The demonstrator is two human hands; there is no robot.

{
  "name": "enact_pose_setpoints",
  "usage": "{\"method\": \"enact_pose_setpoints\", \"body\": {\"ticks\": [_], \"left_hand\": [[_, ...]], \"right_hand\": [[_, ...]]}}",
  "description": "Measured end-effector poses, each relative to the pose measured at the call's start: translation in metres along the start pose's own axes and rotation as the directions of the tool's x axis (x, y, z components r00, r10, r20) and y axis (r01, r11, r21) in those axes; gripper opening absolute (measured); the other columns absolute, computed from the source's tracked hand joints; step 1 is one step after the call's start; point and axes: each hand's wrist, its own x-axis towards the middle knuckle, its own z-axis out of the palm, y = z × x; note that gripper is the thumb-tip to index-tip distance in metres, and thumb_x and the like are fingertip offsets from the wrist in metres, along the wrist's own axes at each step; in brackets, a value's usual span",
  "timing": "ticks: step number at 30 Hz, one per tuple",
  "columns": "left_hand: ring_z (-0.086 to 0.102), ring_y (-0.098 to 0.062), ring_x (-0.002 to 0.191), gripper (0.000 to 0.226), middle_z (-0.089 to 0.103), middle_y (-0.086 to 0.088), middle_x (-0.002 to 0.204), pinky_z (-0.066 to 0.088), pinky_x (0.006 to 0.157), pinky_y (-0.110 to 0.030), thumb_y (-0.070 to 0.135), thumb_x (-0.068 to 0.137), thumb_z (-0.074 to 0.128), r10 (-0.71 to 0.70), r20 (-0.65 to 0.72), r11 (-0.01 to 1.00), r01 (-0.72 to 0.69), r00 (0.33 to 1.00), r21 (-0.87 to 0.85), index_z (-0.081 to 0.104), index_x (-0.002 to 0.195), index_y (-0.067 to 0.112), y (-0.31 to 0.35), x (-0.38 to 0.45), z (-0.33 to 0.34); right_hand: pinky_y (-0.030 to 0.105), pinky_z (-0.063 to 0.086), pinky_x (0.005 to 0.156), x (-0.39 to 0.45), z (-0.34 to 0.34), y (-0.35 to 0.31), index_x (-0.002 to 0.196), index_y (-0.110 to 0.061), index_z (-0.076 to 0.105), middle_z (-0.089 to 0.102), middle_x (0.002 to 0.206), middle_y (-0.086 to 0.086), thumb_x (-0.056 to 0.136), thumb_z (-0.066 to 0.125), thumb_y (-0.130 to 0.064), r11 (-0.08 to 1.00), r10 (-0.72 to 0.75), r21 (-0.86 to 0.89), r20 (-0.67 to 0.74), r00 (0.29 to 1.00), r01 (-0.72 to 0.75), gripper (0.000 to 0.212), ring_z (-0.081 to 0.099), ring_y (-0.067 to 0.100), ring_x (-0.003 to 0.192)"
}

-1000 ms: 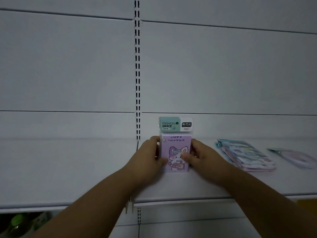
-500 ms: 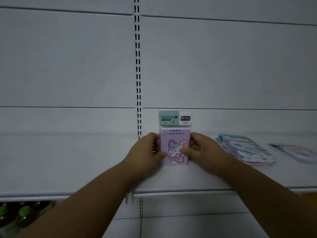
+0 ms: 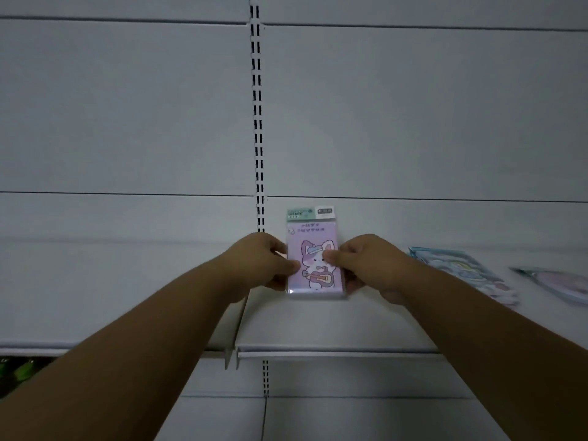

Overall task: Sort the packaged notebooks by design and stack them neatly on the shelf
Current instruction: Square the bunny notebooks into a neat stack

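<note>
Both hands, left hand (image 3: 265, 262) and right hand (image 3: 366, 264), pinch the side edges of a purple packaged notebook (image 3: 313, 259) standing on the white shelf (image 3: 318, 326), long axis vertical, header card uppermost, cover facing the camera, other notebook stack (image 3: 467, 275) lying flat to its right.

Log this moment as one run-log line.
step: squaring purple notebooks | left hand: grips left edge | right hand: grips right edge | shelf: blue stack lies right
</note>
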Motion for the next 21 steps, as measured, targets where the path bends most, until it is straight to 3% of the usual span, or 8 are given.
{"method": "enact_pose_setpoints", "body": {"ticks": [2, 4, 8, 11, 14, 17, 19, 21], "left_hand": [[0.074, -0.028, 0.072, 0.014, 0.076, -0.014, 0.080, 0.061, 0.069, -0.038, 0.010, 0.084, 0.073, -0.119, 0.057, 0.993, 0.118, 0.991, 0.028, 0.067, 0.091, -0.001, 0.002, 0.006, 0.000], [0.068, -0.026, 0.062, 0.021, 0.075, -0.015, 0.078, 0.059, 0.061, -0.033, 0.017, 0.085, 0.072, -0.190, 0.081, 0.978, 0.182, 0.978, 0.099, 0.067, 0.090, -0.002, 0.002, 0.012, 0.002], [0.056, -0.017, 0.054, 0.030, 0.073, -0.008, 0.084, 0.045, 0.049, -0.023, 0.035, 0.086, 0.067, -0.196, 0.000, 0.946, 0.189, 0.981, 0.263, 0.068, 0.087, 0.006, 0.000, 0.023, 0.006], [0.048, -0.016, 0.044, 0.034, 0.066, -0.007, 0.069, 0.037, 0.044, -0.021, 0.040, 0.084, 0.065, -0.169, -0.041, 0.933, 0.173, 0.985, 0.315, 0.066, 0.077, 0.007, -0.003, 0.025, 0.010], [0.049, -0.017, 0.048, 0.039, 0.059, -0.006, 0.063, 0.040, 0.047, -0.023, 0.045, 0.084, 0.065, -0.128, -0.077, 0.890, 0.149, 0.989, 0.431, 0.061, 0.073, 0.008, -0.006, 0.023, 0.013], [0.057, -0.019, 0.059, 0.049, 0.070, -0.005, 0.078, 0.049, 0.063, -0.029, 0.052, 0.091, 0.054, -0.062, -0.101, 0.897, 0.100, 0.993, 0.431, 0.068, 0.084, 0.006, -0.008, 0.016, 0.009], [0.061, -0.018, 0.064, 0.049, 0.073, -0.003, 0.082, 0.050, 0.068, -0.029, 0.053, 0.094, 0.046, -0.017, -0.084, 0.902, 0.051, 0.996, 0.430, 0.070, 0.085, 0.011, -0.012, 0.007, 0.005], [0.062, -0.015, 0.069, 0.048, 0.072, -0.001, 0.078, 0.047, 0.065, -0.027, 0.055, 0.093, 0.044, 0.036, -0.013, 0.848, -0.023, 0.999, 0.530, 0.070, 0.080, 0.016, -0.017, -0.003, 0.002]], "right_hand": [[0.030, 0.056, 0.053, 0.002, 0.003, -0.004, 0.089, -0.001, 0.070, 0.075, 0.073, 0.013, 0.088, 0.065, -0.031, 0.989, 0.147, 0.013, 0.045, 0.988, -0.147, 0.031, 0.067, 0.023, 0.056], [0.025, 0.045, 0.044, 0.005, 0.006, -0.005, 0.085, -0.003, 0.069, 0.069, 0.060, 0.009, 0.090, 0.061, -0.031, 0.972, 0.234, -0.002, 0.061, 0.970, -0.235, 0.030, 0.058, 0.018, 0.044], [0.018, 0.033, 0.036, 0.014, 0.009, -0.008, 0.072, -0.009, 0.062, 0.056, 0.049, 0.004, 0.090, 0.056, -0.044, 0.923, 0.217, -0.310, -0.074, 0.973, -0.229, 0.040, 0.045, 0.012, 0.034], [0.015, 0.030, 0.033, 0.014, 0.010, -0.002, 0.068, -0.009, 0.057, 0.048, 0.030, -0.001, 0.088, 0.057, -0.048, 0.920, 0.213, -0.315, -0.100, 0.972, -0.234, 0.044, 0.039, 0.011, 0.023], [0.019, 0.035, 0.039, 0.012, 0.011, 0.006, 0.060, -0.011, 0.054, 0.051, 0.039, 0.001, 0.085, 0.057, -0.055, 0.906, 0.119, -0.384, -0.168, 0.979, -0.176, 0.051, 0.044, 0.013, 0.031], [0.026, 0.039, 0.054, 0.004, 0.009, 0.009, 0.055, -0.015, 0.053, 0.053, 0.050, 0.002, 0.089, 0.036, -0.067, 0.857, -0.023, -0.508, -0.216, 0.976, -0.092, 0.064, 0.052, 0.014, 0.047], [0.029, 0.039, 0.061, -0.009, 0.005, 0.014, 0.064, -0.020, 0.058, 0.059, 0.065, 0.000, 0.090, 0.024, -0.068, 0.828, -0.108, -0.561, -0.168, 0.980, -0.005, 0.064, 0.055, 0.011, 0.062], [0.027, 0.036, 0.057, -0.024, 0.002, 0.022, 0.067, -0.022, 0.056, 0.058, 0.069, -0.002, 0.088, 0.027, -0.069, 0.779, -0.189, -0.618, -0.070, 0.980, 0.106, 0.060, 0.053, 0.009, 0.064]]}}
